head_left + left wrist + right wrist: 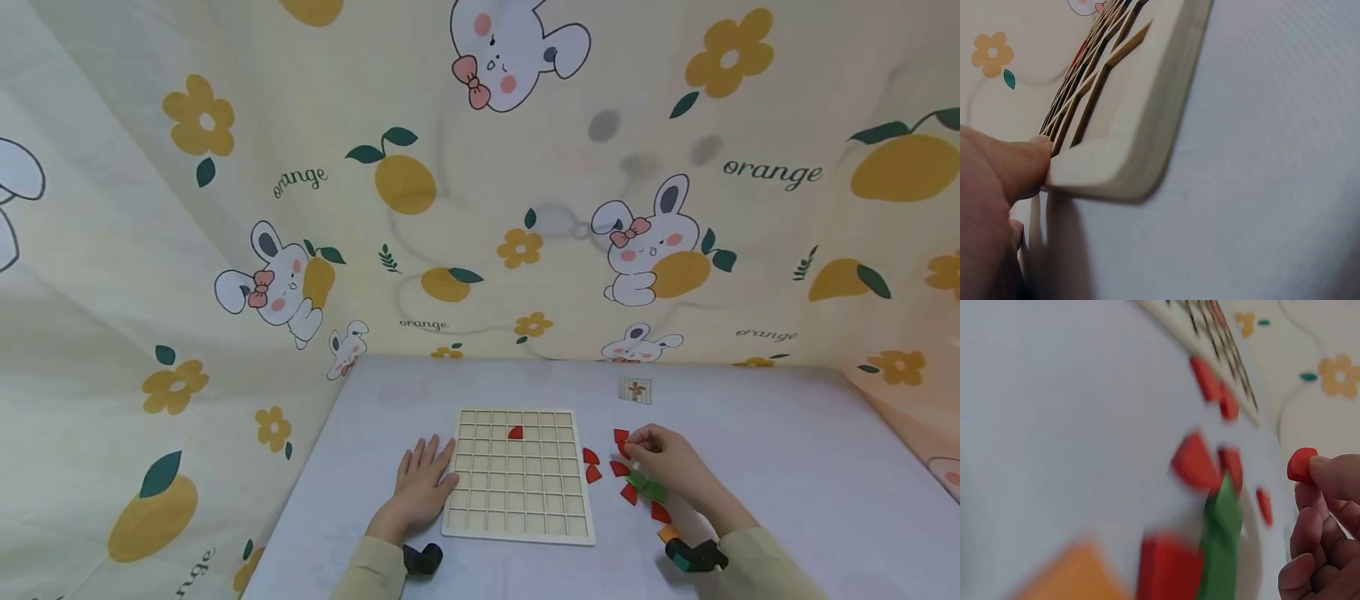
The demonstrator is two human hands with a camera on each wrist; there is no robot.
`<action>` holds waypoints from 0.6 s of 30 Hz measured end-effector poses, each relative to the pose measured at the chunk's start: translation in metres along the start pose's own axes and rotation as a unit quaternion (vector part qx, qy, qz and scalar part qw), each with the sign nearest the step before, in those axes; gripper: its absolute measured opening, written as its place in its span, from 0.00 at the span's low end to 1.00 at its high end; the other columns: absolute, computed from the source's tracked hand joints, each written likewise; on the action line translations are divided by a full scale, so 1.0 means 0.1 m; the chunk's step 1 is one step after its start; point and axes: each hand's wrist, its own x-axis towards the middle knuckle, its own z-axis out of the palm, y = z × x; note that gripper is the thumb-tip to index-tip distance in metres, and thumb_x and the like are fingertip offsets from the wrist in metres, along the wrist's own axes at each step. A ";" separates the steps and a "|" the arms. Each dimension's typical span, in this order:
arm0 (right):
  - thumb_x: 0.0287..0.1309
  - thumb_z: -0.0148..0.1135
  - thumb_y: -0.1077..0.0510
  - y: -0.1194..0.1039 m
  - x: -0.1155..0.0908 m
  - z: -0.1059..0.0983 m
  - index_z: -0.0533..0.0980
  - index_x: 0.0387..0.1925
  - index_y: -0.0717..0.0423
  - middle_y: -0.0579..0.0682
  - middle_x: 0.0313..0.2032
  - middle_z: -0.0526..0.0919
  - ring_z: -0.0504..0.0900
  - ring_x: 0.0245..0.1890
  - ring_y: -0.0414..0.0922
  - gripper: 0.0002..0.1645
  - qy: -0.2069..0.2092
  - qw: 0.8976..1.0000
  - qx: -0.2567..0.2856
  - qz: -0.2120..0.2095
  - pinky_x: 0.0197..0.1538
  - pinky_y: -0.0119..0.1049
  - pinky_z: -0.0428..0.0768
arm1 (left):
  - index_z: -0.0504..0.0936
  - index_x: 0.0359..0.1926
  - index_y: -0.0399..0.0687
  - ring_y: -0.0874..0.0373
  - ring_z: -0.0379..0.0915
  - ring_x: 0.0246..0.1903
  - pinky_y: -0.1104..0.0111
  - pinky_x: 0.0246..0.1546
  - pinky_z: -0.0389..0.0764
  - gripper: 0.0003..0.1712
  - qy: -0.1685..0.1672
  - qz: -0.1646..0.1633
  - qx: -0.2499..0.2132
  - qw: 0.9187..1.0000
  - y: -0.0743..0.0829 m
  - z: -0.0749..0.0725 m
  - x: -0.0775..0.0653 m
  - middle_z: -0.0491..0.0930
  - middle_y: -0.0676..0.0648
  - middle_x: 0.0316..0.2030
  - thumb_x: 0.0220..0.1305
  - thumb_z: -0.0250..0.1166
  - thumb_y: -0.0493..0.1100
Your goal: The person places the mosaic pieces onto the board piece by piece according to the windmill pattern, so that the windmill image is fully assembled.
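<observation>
A pale square grid board (517, 477) lies on the table, with one red quarter-circle piece (516, 432) in a cell near its top. My left hand (422, 483) rests flat at the board's left edge with fingers spread; in the left wrist view the thumb (1025, 164) touches the frame. My right hand (666, 454), right of the board, pinches a red rounded block (1301, 465) between thumb and fingertip, raised above the table in the right wrist view. Around that hand lie several red pieces (591, 456), green blocks (649, 486) and an orange block (667, 533).
Behind the right hand lies a small card (635, 389) printed with a grid and a red pinwheel figure. A curtain (480, 250) with rabbits and oranges hangs along the back and sides of the white table (780, 450). Both wrists wear dark camera mounts (423, 559).
</observation>
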 end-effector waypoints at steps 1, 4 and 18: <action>0.62 0.64 0.47 -0.05 0.02 0.04 0.75 0.43 0.53 0.51 0.36 0.78 0.73 0.36 0.48 0.16 -0.001 1.000 0.006 -0.003 0.34 0.36 0.77 | 0.57 0.74 0.49 0.39 0.31 0.73 0.45 0.69 0.32 0.33 0.000 -0.001 0.000 1.000 0.00 0.00 0.00 0.45 0.39 0.74 0.74 0.50 0.53; 0.63 0.64 0.48 -0.19 0.06 0.17 0.75 0.43 0.53 0.51 0.35 0.79 0.74 0.34 0.48 0.15 -0.012 1.000 0.026 -0.012 0.32 0.37 0.78 | 0.57 0.74 0.49 0.39 0.31 0.73 0.44 0.69 0.32 0.33 0.000 -0.002 -0.005 1.000 0.01 -0.01 0.00 0.45 0.38 0.74 0.74 0.50 0.52; 0.61 0.66 0.55 -0.73 0.27 0.96 0.76 0.35 0.49 0.47 0.30 0.77 0.73 0.32 0.45 0.05 -0.017 0.997 0.031 -0.069 0.31 0.36 0.74 | 0.56 0.75 0.50 0.40 0.30 0.73 0.45 0.68 0.31 0.33 -0.004 -0.002 0.004 1.000 -0.04 0.02 0.03 0.45 0.39 0.75 0.74 0.49 0.53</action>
